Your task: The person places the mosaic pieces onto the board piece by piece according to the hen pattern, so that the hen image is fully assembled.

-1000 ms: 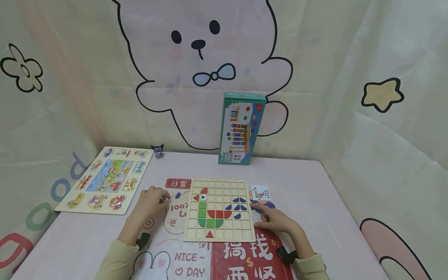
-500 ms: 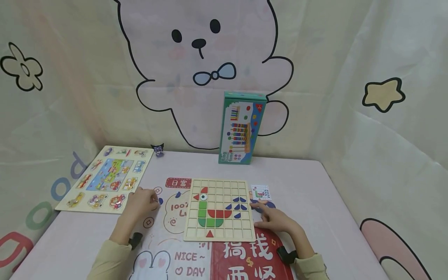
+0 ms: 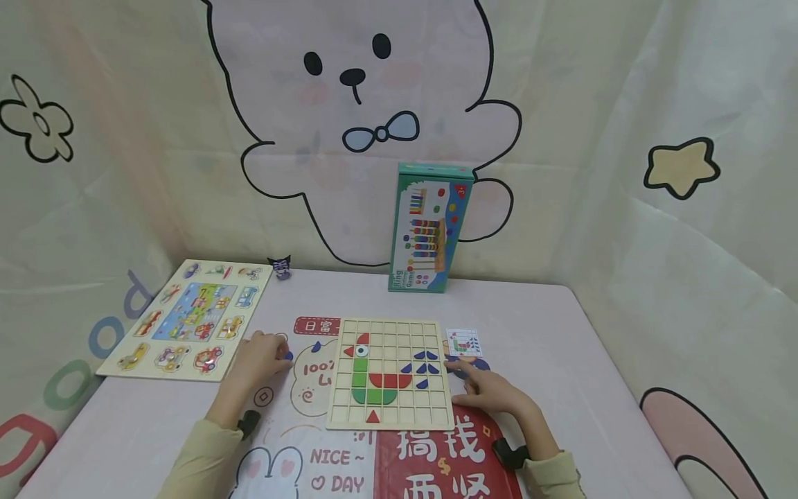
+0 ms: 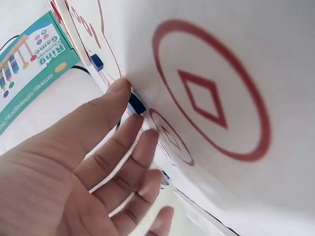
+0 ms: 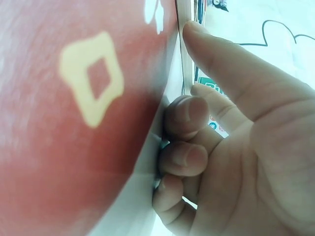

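Observation:
Between the thumb and index finger of my left hand [image 3: 258,355] is a small blue mosaic piece [image 4: 137,104], pinched close over the printed mat left of the board. A second blue piece [image 3: 316,346] lies loose on the mat near the board's left edge. The wooden grid board [image 3: 411,412] carries a bird-like pattern of red, green and blue pieces, with a round eye piece [image 3: 361,351]. My right hand [image 3: 495,395] rests at the board's right edge, thumb and index fingertip touching it. Its other fingers curl against the tabletop in the right wrist view.
A small pattern card [image 3: 464,343] lies beyond the board's upper right corner. At the left is a vehicle picture puzzle [image 3: 156,357]. A green ring game box [image 3: 430,229] and a small dark figurine [image 3: 282,268] stand at the back.
My left hand moved left and back from the loose piece with the blue mosaic piece, then slightly right again. My right hand and the board have stayed in place.

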`<state>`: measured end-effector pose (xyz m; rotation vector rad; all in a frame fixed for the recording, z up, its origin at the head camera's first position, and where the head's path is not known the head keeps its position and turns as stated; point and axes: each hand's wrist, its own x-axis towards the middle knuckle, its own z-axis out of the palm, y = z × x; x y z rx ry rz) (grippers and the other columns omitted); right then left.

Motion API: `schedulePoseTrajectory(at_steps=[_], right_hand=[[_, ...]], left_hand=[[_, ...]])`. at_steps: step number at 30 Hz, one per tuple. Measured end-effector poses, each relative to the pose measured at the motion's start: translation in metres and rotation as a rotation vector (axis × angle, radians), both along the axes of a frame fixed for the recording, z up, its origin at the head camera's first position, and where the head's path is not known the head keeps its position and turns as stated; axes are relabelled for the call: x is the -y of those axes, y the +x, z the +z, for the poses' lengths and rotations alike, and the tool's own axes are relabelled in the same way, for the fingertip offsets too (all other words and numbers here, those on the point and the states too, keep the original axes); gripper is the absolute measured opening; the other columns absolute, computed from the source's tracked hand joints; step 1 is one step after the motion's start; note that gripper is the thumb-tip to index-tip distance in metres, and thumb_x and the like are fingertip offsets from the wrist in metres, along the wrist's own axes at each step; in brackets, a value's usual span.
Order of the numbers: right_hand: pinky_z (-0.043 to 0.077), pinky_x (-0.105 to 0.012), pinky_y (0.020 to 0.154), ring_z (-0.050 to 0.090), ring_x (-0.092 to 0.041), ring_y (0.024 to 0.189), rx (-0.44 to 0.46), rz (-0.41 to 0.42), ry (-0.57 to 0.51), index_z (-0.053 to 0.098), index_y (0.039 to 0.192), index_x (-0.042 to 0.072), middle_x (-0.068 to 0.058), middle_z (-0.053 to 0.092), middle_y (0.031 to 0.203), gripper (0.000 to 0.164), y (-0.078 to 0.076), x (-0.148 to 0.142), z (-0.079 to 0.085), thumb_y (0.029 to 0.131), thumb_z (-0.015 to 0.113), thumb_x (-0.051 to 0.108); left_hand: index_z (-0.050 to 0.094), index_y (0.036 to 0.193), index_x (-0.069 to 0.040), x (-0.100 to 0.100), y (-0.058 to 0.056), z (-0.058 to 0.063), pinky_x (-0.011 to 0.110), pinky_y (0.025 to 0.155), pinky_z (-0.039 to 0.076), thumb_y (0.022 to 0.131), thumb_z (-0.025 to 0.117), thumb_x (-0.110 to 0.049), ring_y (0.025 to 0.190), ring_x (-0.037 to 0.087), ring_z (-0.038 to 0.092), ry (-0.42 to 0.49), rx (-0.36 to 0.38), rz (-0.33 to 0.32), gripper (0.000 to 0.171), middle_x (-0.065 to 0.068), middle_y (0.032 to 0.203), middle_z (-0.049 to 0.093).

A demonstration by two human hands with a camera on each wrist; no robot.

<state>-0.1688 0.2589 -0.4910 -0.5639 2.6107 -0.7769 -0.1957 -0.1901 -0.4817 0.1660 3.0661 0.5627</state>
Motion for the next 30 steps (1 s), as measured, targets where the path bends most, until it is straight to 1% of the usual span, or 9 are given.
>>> schedulePoseTrajectory(at_steps=[5,11,15,19,22,26,30], right_hand=[[0.036,-0.022,0.051,0.042,-0.006,0.051,0.0,0.003,0.001,0.041,0.138,0.021,0.004,0.048,0.062,0.064,0.0,0.0,0.001,0.083,0.065,0.041],[0.036,-0.022,0.051,0.042,-0.006,0.051,0.006,0.002,-0.001,0.041,0.138,0.022,0.004,0.048,0.062,0.063,0.0,0.0,0.0,0.083,0.065,0.04],[0.036,-0.022,0.051,0.042,-0.006,0.051,0.002,0.0,0.007,0.041,0.138,0.022,0.005,0.048,0.061,0.063,0.0,0.0,0.0,0.083,0.065,0.041],[0.036,-0.022,0.05,0.042,-0.005,0.051,0.001,-0.002,0.006,0.041,0.138,0.021,0.005,0.047,0.061,0.063,0.0,0.001,0.0,0.083,0.065,0.04],[0.036,-0.023,0.05,0.042,-0.006,0.051,0.006,-0.006,0.001,0.041,0.138,0.021,0.004,0.047,0.061,0.063,0.0,0.001,0.001,0.083,0.065,0.04],[0.036,-0.023,0.05,0.042,-0.006,0.051,0.011,-0.008,-0.003,0.041,0.138,0.021,0.004,0.048,0.061,0.063,0.0,0.001,0.001,0.083,0.065,0.04],[0.036,-0.022,0.05,0.041,-0.006,0.051,0.008,-0.003,-0.006,0.04,0.139,0.02,0.004,0.048,0.061,0.064,0.001,0.001,0.002,0.083,0.066,0.039]], left_hand=[[0.066,0.08,-0.01,-0.004,-0.003,-0.004,0.045,0.074,0.039,0.07,0.077,-0.019,0.075,0.02,0.048,0.0,-0.028,-0.04,0.017,0.0,0.072,0.058],[0.067,0.078,-0.012,-0.009,-0.005,-0.007,0.045,0.074,0.038,0.071,0.076,-0.019,0.074,0.019,0.047,-0.028,-0.056,-0.081,0.014,-0.002,0.071,0.057],[0.068,0.078,-0.012,-0.016,-0.005,-0.006,0.044,0.074,0.037,0.07,0.076,-0.02,0.073,0.018,0.045,-0.04,-0.077,-0.102,0.014,-0.003,0.069,0.057],[0.068,0.078,-0.013,-0.027,-0.005,-0.002,0.044,0.073,0.037,0.07,0.077,-0.022,0.073,0.017,0.045,-0.041,-0.109,-0.131,0.015,-0.005,0.068,0.057],[0.069,0.078,-0.014,-0.038,-0.006,-0.001,0.047,0.079,0.038,0.07,0.079,-0.023,0.075,0.017,0.047,-0.042,-0.133,-0.155,0.016,-0.005,0.07,0.059],[0.069,0.079,-0.016,-0.054,-0.006,-0.001,0.05,0.086,0.037,0.07,0.078,-0.024,0.081,0.018,0.048,-0.029,-0.134,-0.178,0.015,-0.006,0.073,0.062],[0.068,0.081,-0.018,-0.067,-0.005,0.001,0.046,0.086,0.036,0.073,0.077,-0.025,0.08,0.016,0.046,-0.021,-0.14,-0.215,0.014,-0.007,0.073,0.061]])
